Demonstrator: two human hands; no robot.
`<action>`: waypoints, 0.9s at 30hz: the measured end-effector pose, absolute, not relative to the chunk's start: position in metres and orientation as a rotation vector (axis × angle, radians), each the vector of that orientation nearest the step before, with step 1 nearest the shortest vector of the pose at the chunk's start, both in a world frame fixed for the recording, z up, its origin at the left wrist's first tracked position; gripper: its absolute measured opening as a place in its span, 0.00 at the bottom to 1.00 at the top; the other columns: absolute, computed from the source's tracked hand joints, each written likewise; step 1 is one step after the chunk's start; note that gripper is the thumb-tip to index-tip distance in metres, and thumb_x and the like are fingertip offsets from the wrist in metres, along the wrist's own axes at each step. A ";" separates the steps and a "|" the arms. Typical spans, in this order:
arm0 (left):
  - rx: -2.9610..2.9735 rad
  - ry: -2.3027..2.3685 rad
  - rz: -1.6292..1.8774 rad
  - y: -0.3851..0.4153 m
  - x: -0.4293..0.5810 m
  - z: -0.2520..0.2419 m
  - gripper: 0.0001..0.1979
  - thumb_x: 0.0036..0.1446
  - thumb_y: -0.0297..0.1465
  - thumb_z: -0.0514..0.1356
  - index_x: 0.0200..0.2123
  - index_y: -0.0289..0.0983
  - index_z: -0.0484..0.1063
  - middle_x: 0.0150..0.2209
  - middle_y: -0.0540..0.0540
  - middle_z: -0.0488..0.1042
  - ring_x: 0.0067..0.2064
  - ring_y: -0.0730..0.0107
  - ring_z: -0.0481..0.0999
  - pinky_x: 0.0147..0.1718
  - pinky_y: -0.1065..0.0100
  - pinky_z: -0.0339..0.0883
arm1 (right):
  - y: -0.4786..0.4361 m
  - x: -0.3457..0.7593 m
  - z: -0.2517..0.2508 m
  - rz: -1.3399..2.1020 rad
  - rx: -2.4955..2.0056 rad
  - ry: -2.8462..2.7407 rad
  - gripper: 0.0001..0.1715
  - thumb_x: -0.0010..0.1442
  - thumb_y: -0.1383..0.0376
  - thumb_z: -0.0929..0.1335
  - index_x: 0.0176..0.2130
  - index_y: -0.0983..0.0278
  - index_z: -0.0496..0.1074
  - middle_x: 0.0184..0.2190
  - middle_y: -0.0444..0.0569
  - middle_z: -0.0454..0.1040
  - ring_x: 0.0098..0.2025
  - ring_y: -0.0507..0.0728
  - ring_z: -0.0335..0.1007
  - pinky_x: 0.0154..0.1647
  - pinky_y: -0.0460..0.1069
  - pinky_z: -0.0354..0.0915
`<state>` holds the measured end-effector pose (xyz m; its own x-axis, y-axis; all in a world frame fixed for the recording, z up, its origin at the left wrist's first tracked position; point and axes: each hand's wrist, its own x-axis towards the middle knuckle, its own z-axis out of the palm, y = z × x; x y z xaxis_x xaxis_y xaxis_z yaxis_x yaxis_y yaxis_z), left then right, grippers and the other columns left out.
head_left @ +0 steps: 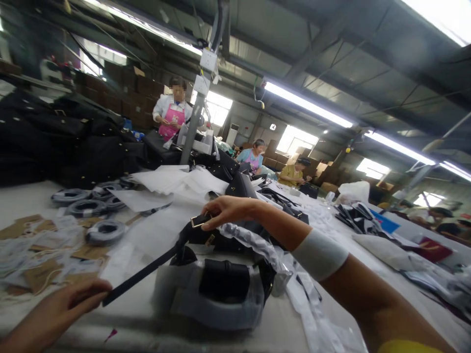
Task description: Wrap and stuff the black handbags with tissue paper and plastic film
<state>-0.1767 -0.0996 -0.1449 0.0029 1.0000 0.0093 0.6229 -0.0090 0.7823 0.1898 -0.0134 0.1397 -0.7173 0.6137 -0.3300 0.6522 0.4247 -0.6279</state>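
A black strap point(143, 270) runs slantwise across the front of the table. Its loose lower end is pinched in my left hand point(66, 309). Up by the gold buckle point(199, 221), my right hand point(226, 212) grips the strap between thumb and fingers. Below my right hand sits a black handbag point(224, 282), partly covered in translucent wrapping point(217, 311). Crinkled white wrapping point(253, 240) extends from beneath my right wrist down the bag's right side.
Coiled straps point(106, 231) and brown paper tags point(40, 272) lie on the left. White sheets point(162, 181) cover the table behind them, near a metal post point(193, 127). Black bags point(62, 142) are heaped at far left. Several people work farther back, one in a pink apron point(172, 120).
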 end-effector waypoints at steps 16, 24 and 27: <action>1.760 1.497 1.161 -0.097 -0.084 -0.049 0.23 0.60 0.53 0.58 0.51 0.49 0.80 0.54 0.49 0.80 0.57 0.51 0.77 0.59 0.58 0.66 | -0.043 0.203 0.146 -0.652 1.295 2.883 0.19 0.62 0.57 0.72 0.49 0.65 0.79 0.40 0.48 0.80 0.42 0.58 0.73 0.45 0.49 0.64; 1.657 1.080 1.032 -0.078 -0.043 -0.035 0.21 0.55 0.41 0.66 0.51 0.41 0.80 0.53 0.45 0.81 0.54 0.53 0.79 0.54 0.62 0.71 | -0.056 0.224 0.136 -0.529 1.441 2.796 0.15 0.61 0.64 0.72 0.49 0.62 0.79 0.43 0.48 0.82 0.46 0.60 0.77 0.48 0.51 0.68; 1.611 0.989 1.003 -0.075 -0.048 -0.035 0.15 0.56 0.38 0.66 0.45 0.41 0.82 0.46 0.47 0.84 0.49 0.56 0.81 0.49 0.65 0.72 | -0.061 0.227 0.126 -0.546 1.442 2.790 0.23 0.59 0.65 0.73 0.55 0.59 0.77 0.50 0.49 0.81 0.52 0.62 0.76 0.55 0.54 0.67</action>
